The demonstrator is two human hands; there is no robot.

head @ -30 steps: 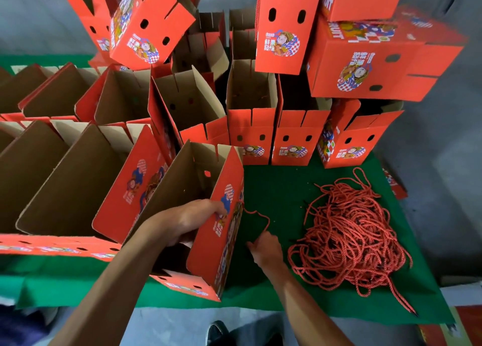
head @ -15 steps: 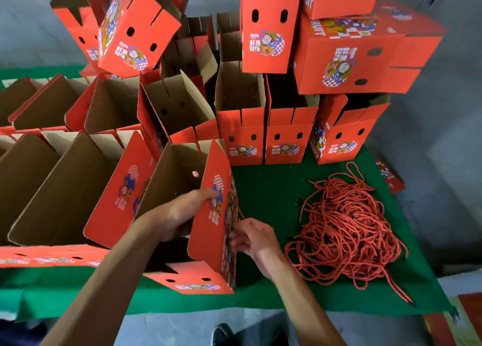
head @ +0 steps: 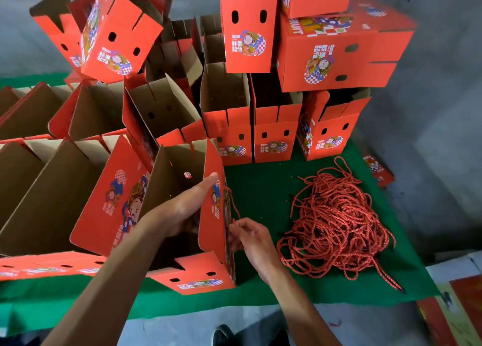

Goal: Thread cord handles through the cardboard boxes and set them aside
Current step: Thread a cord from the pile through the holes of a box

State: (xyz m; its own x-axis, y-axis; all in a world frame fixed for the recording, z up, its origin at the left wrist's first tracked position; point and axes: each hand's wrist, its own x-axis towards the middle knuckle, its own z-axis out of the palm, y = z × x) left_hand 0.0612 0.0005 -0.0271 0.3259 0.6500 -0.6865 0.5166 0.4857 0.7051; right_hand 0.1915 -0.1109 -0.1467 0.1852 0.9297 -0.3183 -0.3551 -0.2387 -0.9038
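At the front of the green surface (head: pixel 260 194), open box (head: pixel 208 244) mid-threading. Left hand (head: pixel 182 210) inside, fingers straight against the side wall; right hand (head: pixel 250 237) fingers pinch cord (head: pixel 233 202) outside it. Next: feed cord end through hole. Cord pile (head: pixel 336 225) just right.

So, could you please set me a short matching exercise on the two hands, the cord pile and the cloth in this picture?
Things:
1. left hand
2. right hand
3. tangled heap of red twisted cords
4. green cloth

Descriptions:
A. covers the table
B. lies loose right of the open red cardboard box
C. pinches a cord at the box's outer wall
D. reaches inside the box

Pairs: 1-D, 2-C, 3-B, 4-A
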